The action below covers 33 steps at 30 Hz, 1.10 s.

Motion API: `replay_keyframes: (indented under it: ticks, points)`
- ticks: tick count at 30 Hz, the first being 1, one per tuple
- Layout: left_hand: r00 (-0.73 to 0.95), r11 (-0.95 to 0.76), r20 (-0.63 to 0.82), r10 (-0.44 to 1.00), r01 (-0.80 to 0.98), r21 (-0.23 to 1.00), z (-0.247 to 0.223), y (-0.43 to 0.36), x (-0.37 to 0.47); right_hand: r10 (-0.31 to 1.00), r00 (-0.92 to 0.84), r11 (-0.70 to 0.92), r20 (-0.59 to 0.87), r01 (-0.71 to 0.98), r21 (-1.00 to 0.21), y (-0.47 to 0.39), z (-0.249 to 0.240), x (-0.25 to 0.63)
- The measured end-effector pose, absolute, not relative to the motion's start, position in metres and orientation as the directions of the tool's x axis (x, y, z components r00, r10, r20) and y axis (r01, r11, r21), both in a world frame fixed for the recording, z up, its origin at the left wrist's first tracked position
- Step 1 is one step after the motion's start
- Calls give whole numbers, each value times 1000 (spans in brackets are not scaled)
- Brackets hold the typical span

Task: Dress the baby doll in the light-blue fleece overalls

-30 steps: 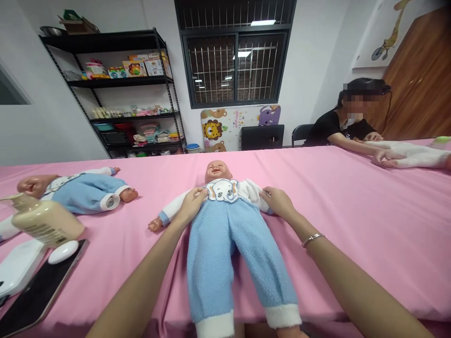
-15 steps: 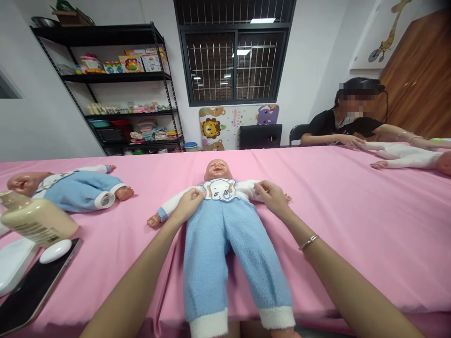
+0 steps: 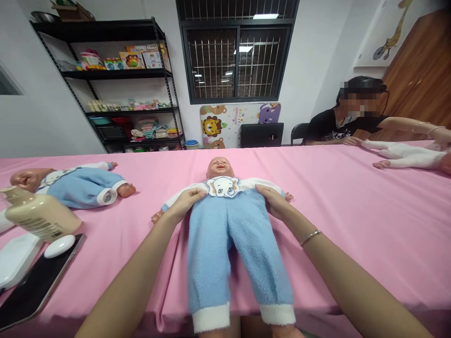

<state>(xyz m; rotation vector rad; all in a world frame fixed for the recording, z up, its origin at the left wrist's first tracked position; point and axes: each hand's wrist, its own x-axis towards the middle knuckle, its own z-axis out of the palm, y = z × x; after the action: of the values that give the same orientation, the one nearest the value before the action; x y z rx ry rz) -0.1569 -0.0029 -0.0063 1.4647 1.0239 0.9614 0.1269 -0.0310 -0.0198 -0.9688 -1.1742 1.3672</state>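
Observation:
A baby doll [image 3: 220, 168] lies on its back in front of me, head away from me, its feet at the table's near edge. It wears a white top with an elephant face [image 3: 223, 187] on the chest and fluffy blue trousers [image 3: 211, 244] with white cuffs. My left hand [image 3: 190, 199] is closed at the left side of the waist, thumb and fingers pinching the trousers' upper edge. At the opposite side, my right hand [image 3: 276, 199] grips the same edge, thumb on top and the other fingers partly hidden beneath.
Another doll in blue trousers [image 3: 84, 188] lies at the left on the pink tablecloth [image 3: 338, 225]. Nearer are a pump bottle [image 3: 42, 216], a phone [image 3: 35, 286], a white oval object [image 3: 59, 246] and a white case [image 3: 17, 260]. At far right, a person [image 3: 324, 124] handles a doll in white [image 3: 408, 154].
My right hand has moved from the doll's sleeve down to the trousers' waist and closed there. The left hand stays at the waist. The other person's arm has shifted right.

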Motion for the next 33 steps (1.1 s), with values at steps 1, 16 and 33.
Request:
replay_keyframes:
  ticks: [1, 16, 33]
  points:
    - [258, -94, 65, 964, 100, 991, -9, -1, -155, 994, -95, 48, 63, -148, -988, -28, -23, 127]
    - [376, -1, -164, 912, 402, 916, 2, -4, -170, 970, -225, 170, 87, 379, -910, -31, -30, 130]
    - [411, -264, 203, 889, 98, 959, -18, -1, -155, 964, -264, -13, 32, -166, -986, -21, -45, 120]
